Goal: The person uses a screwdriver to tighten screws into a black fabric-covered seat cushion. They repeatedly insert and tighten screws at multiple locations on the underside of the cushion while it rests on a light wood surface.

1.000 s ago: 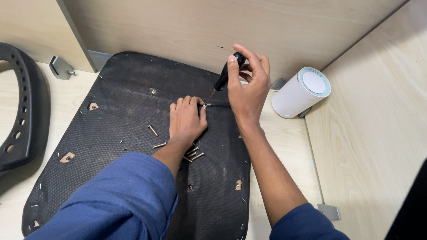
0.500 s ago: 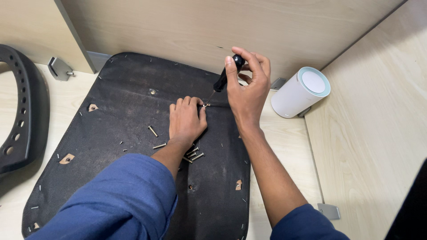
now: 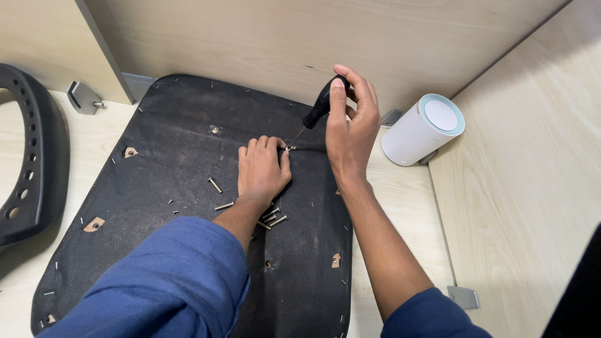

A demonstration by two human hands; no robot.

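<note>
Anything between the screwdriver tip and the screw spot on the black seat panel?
Nothing visible. The screwdriver in the right hand runs clear to the spot on the seat panel; the left hand rests beside it.

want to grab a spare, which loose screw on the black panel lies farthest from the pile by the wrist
The single screw lying left of the left hand; the others sit clustered by the wrist.

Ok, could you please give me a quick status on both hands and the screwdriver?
Right hand gripping screwdriver handle, tip on black panel. Left hand flat beside the tip. Loose screws near left wrist.
</note>
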